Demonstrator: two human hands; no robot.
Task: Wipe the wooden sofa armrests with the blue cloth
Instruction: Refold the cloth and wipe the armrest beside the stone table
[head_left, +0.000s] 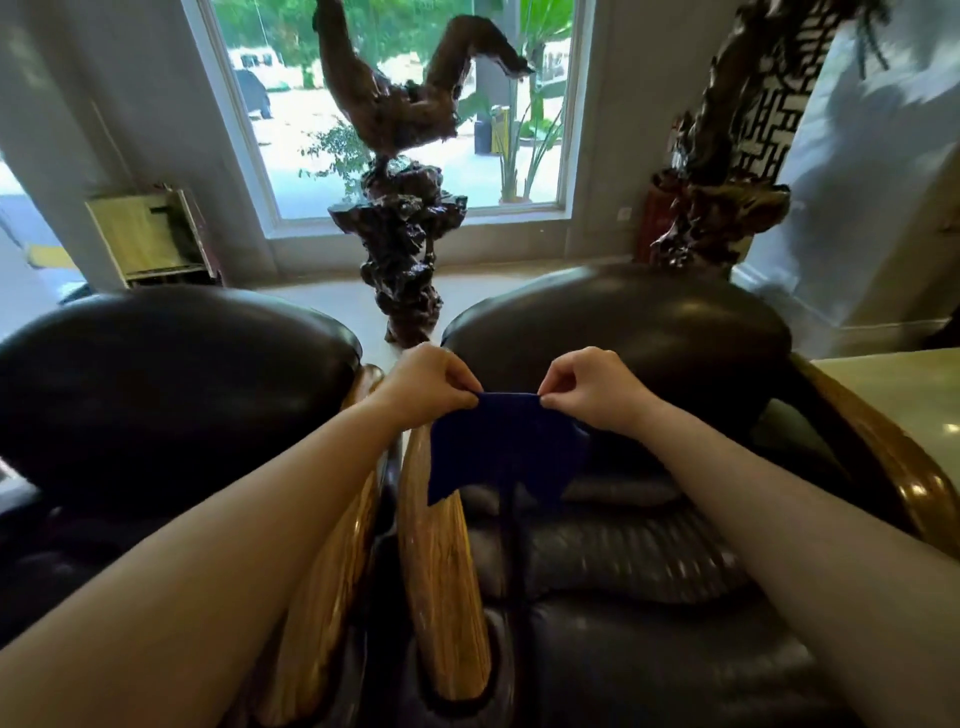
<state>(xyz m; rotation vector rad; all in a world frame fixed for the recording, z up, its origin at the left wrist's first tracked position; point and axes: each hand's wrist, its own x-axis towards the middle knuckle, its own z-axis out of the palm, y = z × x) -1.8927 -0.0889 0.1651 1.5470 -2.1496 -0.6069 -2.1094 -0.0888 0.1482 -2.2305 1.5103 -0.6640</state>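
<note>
Two hands are being held out over the gap between a pair of dark leather chairs. The cloth (501, 449) is being pinched at its top corners: the left hand (426, 384) is gripping the corner at 9 o'clock between thumb and curled fingers, and the right hand (592, 387) is gripping the corner at 3 o'clock in the same way. The top edge is being pulled taut between them, while the rest of the blue fabric is hanging loose toward 6 o'clock.

The cloth is being held in the air just above the near armrest (441, 582), its lower left corner overlapping the upper end of that glossy wooden rail in this view; whether it is touching the wood cannot be told. A second armrest (322, 597) is lying just beside the first, at its 9 o'clock, partly hidden by the left forearm. A third armrest (883, 457) is curving along the right chair at 3 o'clock.

A dark carved root sculpture (402, 244) is standing at 12 o'clock in front of a window (519, 171), beyond the chair backs. Much of the lower part of the view is blurred.
</note>
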